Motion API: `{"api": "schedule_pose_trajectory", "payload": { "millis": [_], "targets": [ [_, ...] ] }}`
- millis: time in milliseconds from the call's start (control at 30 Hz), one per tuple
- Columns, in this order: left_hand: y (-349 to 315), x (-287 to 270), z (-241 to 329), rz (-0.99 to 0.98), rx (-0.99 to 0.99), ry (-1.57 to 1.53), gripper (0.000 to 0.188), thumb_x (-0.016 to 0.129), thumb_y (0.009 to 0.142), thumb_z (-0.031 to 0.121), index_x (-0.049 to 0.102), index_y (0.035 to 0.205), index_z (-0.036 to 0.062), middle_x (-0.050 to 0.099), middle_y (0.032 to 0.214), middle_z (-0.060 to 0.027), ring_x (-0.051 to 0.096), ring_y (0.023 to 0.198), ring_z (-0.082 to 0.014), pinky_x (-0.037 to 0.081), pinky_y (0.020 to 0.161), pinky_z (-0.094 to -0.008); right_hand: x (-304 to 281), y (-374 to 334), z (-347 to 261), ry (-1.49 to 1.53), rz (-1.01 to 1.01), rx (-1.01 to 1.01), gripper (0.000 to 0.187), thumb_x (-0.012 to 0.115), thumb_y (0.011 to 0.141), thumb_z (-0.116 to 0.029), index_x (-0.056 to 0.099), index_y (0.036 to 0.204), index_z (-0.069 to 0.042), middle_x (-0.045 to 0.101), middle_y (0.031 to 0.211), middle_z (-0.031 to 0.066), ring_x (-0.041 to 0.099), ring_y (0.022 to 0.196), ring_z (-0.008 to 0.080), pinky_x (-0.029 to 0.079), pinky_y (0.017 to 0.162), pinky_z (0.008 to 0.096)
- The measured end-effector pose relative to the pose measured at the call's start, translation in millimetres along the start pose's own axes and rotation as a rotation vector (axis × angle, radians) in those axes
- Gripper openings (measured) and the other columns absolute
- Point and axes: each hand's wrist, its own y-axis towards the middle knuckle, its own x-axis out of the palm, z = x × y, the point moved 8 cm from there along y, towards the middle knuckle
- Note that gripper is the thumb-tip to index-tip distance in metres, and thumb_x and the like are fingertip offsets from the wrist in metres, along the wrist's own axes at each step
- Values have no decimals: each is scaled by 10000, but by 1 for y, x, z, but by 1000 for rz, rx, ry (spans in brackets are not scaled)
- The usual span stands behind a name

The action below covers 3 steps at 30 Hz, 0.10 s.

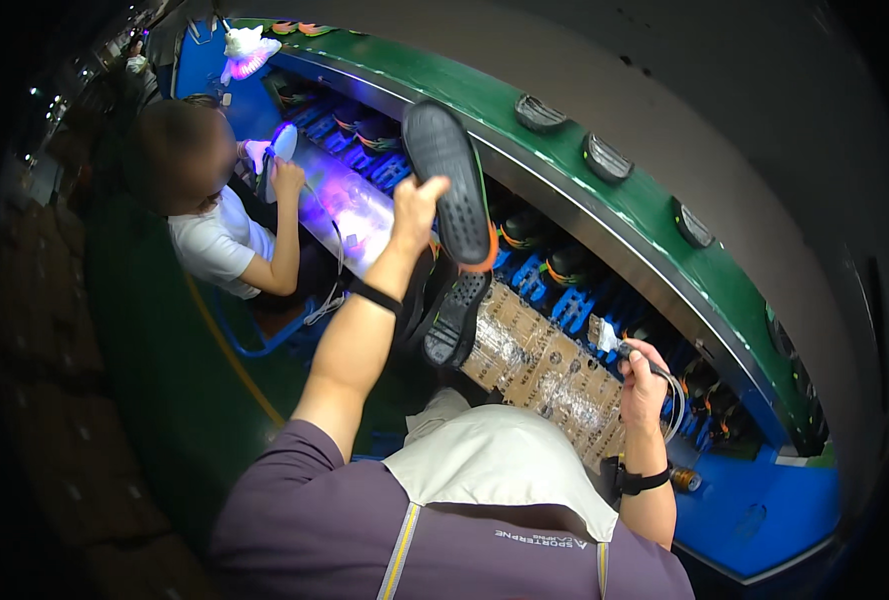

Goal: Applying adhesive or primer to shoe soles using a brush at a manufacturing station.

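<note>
My left hand (418, 212) is closed on a black shoe sole (445, 160) with an orange heel edge, held up near the conveyor's metal edge. Below it, another black sole (455, 325) with small holes lies at the left end of the cardboard-covered bench (535, 365). At the right side of the bench my right hand (644, 375) grips the dark handle of a brush (606, 337) with a pale, clotted head. A thin tube (677, 410) loops down from the brush's handle end. The two hands are well apart.
A green conveyor belt (655, 200) curves across the far side, carrying several black sole pieces (607, 158). Under it, blue racks (571, 305) hold shoes. To the left a co-worker (227, 235) sits under purple light, handling a sole. A small can (685, 480) stands at right.
</note>
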Motion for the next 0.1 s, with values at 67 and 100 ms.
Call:
{"api": "schedule_pose_trajectory", "payload": {
  "millis": [67, 100],
  "targets": [
    [-52, 20, -13, 57, -64, -282, 624, 647, 876, 114, 521, 1477, 1, 659, 1363, -133, 633, 1218, -242, 476, 1079, -360, 7, -4, -7, 10, -57, -16, 270, 728, 952, -130, 743, 1176, 20, 660, 832, -5, 582, 732, 73, 420, 660, 206],
    [-75, 40, -17, 89, -113, -545, 817, 651, 888, 130, 356, 1645, 49, 556, 1549, -147, 536, 1430, -265, 394, 1222, -384, 11, -8, -9, 25, -99, -19, 276, 732, 955, -140, 744, 1182, 18, 666, 847, 6, 591, 755, 82, 442, 676, 219]
  ]
}}
